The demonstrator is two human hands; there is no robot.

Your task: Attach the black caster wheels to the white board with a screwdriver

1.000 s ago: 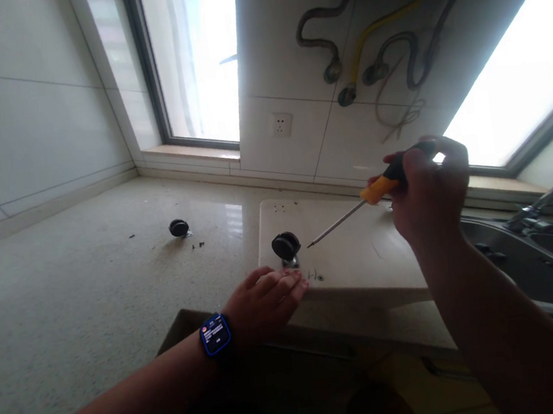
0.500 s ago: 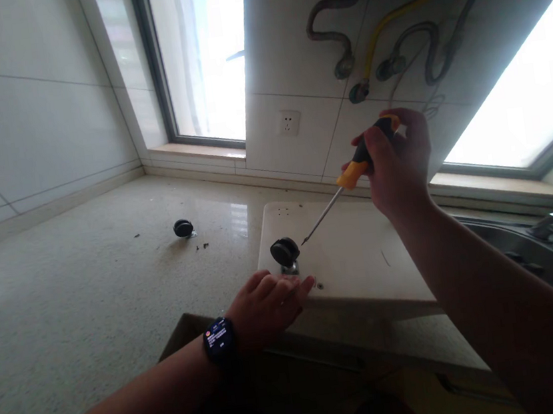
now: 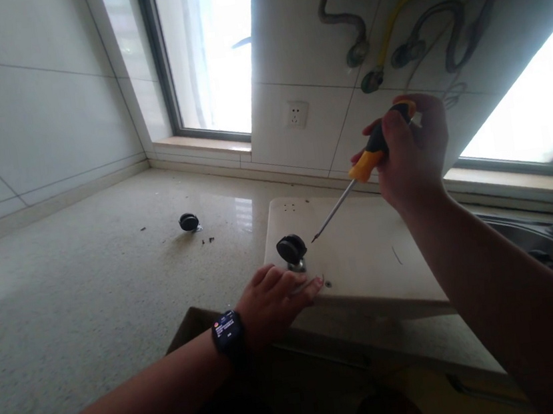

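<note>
My right hand is wrapped round the yellow-and-black handle of a screwdriver. Its thin shaft slants down to the left, and the tip is just right of a black caster wheel, apart from it. The caster stands on its metal plate near the front left of a white panel. My left hand, a smartwatch on its wrist, lies with fingers extended over the panel's front edge, against the caster's base. Beside those fingertips a small screw or hole shows in the panel.
A second caster lies on the speckled countertop to the left, with a few small screws close by. Several small holes mark the panel's far left corner. On the right is a metal sink; pipes hang along the back wall.
The whole view has shifted a little, so everything sits slightly further right. Both hands, the screwdriver and the caster keep nearly the same places relative to each other.
</note>
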